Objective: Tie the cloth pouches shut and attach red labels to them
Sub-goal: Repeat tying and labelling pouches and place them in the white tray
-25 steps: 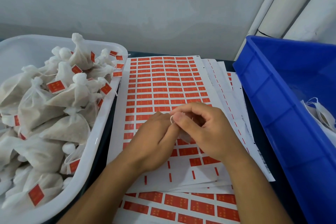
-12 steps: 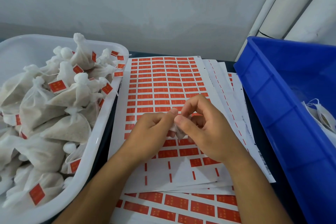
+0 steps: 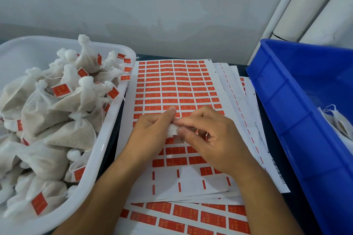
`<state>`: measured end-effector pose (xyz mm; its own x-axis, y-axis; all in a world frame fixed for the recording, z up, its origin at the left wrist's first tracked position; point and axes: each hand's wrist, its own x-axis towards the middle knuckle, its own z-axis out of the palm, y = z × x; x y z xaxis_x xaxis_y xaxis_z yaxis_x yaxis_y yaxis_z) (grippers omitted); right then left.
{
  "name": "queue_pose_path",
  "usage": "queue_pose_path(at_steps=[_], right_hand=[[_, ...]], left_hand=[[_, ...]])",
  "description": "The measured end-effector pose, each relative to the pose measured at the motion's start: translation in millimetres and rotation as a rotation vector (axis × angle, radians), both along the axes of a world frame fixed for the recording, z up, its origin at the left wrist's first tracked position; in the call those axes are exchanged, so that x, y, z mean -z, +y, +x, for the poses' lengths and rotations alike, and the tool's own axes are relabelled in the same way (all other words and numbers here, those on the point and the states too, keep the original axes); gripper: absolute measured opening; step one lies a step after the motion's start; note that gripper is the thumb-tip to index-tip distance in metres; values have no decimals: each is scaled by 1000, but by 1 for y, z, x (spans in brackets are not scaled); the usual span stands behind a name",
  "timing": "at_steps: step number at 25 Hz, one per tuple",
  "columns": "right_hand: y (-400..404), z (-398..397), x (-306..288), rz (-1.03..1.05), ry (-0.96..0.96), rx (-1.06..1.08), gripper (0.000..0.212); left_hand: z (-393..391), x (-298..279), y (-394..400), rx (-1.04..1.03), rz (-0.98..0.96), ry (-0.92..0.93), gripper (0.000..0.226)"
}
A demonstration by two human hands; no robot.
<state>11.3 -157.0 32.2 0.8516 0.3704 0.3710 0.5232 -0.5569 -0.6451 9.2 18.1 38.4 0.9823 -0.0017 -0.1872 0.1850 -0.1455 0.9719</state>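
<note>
My left hand and my right hand meet over a sheet of red labels in the middle of the table. Between the fingertips of both hands a small white cloth pouch shows as a bunched bit of fabric; most of it is hidden by my fingers. Both hands pinch it. Whether a string or a label is on it I cannot tell.
A white tub at the left is heaped with tied, labelled pouches. A blue bin at the right holds a few pouches with loose strings. More label sheets lie stacked under my forearms. A wall stands close behind.
My hands have stayed together over the sheet and worked the pouch's top; the fingers shifted, and the white fabric now shows between them more than before.
</note>
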Motion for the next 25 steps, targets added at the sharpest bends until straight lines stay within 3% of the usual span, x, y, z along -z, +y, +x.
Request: queue_pose_path(at_steps=[5, 10, 13, 18, 25], right_hand=[[-1, -2, 2, -131, -18, -5, 45], [-2, 1, 3, -66, -40, 76, 37], [-4, 3, 3, -12, -52, 130, 30], [-1, 3, 1, 257, 11, 198, 21], [7, 2, -3, 446, 104, 259, 17]], left_hand=[[1, -3, -1, -8, 68, 43, 58], [-1, -1, 0, 80, 40, 42, 74], [-1, 1, 3, 144, 53, 1, 64], [-3, -4, -2, 241, -17, -215, 22], [-4, 0, -11, 13, -26, -301, 28]])
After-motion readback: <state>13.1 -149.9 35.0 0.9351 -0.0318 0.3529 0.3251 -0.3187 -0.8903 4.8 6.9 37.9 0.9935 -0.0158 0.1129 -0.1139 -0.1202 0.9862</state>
